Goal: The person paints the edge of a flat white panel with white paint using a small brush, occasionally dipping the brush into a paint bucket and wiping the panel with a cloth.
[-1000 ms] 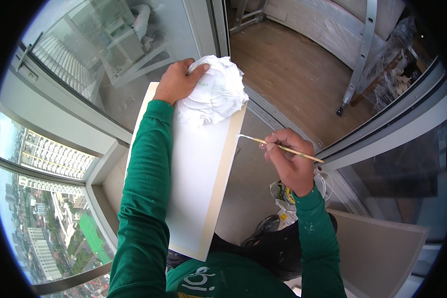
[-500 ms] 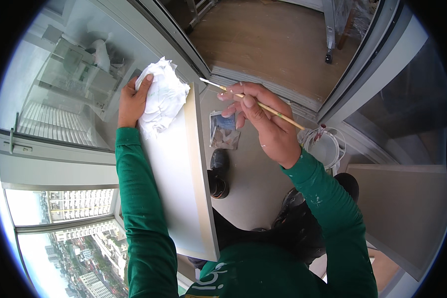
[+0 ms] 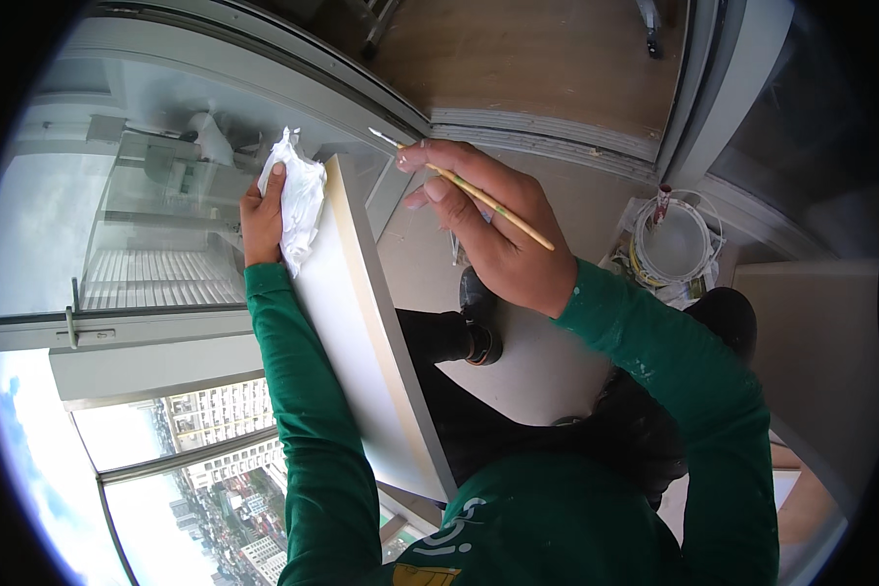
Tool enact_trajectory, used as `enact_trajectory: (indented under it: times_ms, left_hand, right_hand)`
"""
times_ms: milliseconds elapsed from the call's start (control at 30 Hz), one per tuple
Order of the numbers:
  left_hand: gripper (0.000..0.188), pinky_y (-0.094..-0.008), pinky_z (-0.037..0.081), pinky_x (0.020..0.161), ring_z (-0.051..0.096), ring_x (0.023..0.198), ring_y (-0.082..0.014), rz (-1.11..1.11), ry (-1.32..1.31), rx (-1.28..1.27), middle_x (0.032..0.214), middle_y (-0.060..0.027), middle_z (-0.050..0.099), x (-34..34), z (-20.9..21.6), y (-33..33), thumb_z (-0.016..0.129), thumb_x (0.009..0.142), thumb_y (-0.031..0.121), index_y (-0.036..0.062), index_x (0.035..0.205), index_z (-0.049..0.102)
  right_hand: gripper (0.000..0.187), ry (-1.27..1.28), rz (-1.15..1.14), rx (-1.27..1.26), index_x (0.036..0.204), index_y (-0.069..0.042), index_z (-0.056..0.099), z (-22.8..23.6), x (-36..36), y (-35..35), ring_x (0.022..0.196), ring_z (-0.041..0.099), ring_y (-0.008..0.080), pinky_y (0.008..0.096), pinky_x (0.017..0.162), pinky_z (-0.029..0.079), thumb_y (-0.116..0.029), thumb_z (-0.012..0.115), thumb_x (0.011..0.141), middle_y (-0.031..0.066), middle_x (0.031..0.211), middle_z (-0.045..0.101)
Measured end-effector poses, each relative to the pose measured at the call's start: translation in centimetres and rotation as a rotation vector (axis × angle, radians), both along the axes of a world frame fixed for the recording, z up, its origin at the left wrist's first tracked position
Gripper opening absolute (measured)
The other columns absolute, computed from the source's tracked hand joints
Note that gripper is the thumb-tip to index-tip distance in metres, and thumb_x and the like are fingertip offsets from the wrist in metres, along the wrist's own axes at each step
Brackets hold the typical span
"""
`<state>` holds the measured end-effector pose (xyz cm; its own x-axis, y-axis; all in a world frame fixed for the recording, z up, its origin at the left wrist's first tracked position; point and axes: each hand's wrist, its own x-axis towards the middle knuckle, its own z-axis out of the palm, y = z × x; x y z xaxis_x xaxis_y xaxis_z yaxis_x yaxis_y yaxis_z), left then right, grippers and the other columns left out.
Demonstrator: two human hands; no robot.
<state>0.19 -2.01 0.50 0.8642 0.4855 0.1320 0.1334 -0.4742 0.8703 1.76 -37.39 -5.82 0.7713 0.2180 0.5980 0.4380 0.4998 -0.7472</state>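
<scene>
White board (image 3: 356,337) is slanting between the two forearms of the person, above the pale floor (image 3: 527,376); its far end appears against the glass door (image 3: 166,220), and its near end comes close to the green shirt (image 3: 557,518). Along its right side runs a beige strip (image 3: 379,327). The left green sleeve (image 3: 313,391) follows the other long side, but I cannot tell whether it is touching there. On the floor to the right stands a round bucket (image 3: 679,281) with a thin wire handle, well apart from the board. At the far part of the board there is a crumpled white cloth (image 3: 301,215), or maybe paper, which covers the corner. The right hand (image 3: 508,230) is in the air to the right of the board; its thumb and forefinger are pinched together on the brush, while the other fingers bend loosely. The left hand (image 3: 262,220) is clamped on the crumpled white cloth, with the thumb in front and the other fingers partly hidden. The thin brush (image 3: 474,190) has a yellowish wooden handle, and its small white tip (image 3: 382,138) points away from the person, beside the far end of the board and apart from it.
</scene>
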Motion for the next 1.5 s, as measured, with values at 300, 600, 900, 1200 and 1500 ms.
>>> enact_trajectory:
  times_ms: [300, 600, 900, 1200, 1500]
  left_hand:
    - [0.047, -0.0261, 0.057, 0.071, 0.074, 0.082, -0.0123, 0.028, 0.037, 0.032, 0.100, -0.0093, 0.079, -1.1, 0.2, 0.2, 0.075, 0.103, 0.038, -0.0066, 0.116, 0.074]
    - [0.052, -0.0257, 0.054, 0.073, 0.070, 0.083, -0.0103, 0.026, 0.016, 0.078, 0.100, -0.0060, 0.077, -1.2, -0.6, 1.2, 0.075, 0.102, 0.043, -0.0065, 0.119, 0.074]
    - [0.057, -0.0288, 0.054, 0.078, 0.067, 0.084, -0.0122, -0.039, 0.025, 0.224, 0.097, -0.0091, 0.078, -0.8, -1.7, 3.5, 0.074, 0.102, 0.046, -0.0087, 0.116, 0.075]
    - [0.056, -0.0303, 0.053, 0.076, 0.063, 0.080, -0.0123, -0.068, -0.001, 0.242, 0.088, -0.0081, 0.074, -0.2, -2.6, 3.7, 0.073, 0.101, 0.049, -0.0068, 0.100, 0.073]
    - [0.055, -0.0296, 0.051, 0.072, 0.060, 0.077, -0.0106, -0.061, -0.006, 0.314, 0.083, -0.0063, 0.071, -0.1, -0.8, 2.2, 0.071, 0.103, 0.048, -0.0070, 0.098, 0.071]
  right_hand:
    - [0.025, 0.016, -0.005, 0.018, 0.130, -0.001, 0.065, 0.9, -0.7, -0.6, 0.095, 0.079, 0.0260, 0.0343, 0.082, 0.064, -0.009, 0.064, 0.107, 0.0173, 0.115, 0.077]
    - [0.032, 0.189, 0.233, -0.105, 0.131, -0.002, 0.068, 1.6, 0.0, -3.4, 0.086, 0.073, 0.0179, 0.0307, 0.074, 0.057, -0.025, 0.055, 0.113, 0.0116, 0.103, 0.075]
    - [0.017, 0.421, 0.156, -0.766, 0.110, 0.001, 0.068, 0.6, 5.1, -18.9, 0.073, 0.068, 0.0118, 0.0274, 0.064, 0.052, -0.009, 0.059, 0.101, 0.0076, 0.092, 0.075]
    - [0.023, 0.549, 0.024, -1.673, 0.088, 0.005, 0.076, -13.6, 9.1, -24.2, 0.061, 0.074, 0.0228, 0.0361, 0.055, 0.060, -0.014, 0.063, 0.089, 0.0157, 0.074, 0.076]
    - [0.030, 0.924, 0.195, -1.492, 0.088, 0.014, 0.071, -29.6, 12.8, -24.8, 0.067, 0.079, 0.0300, 0.0402, 0.046, 0.060, -0.015, 0.063, 0.090, 0.0177, 0.077, 0.072]
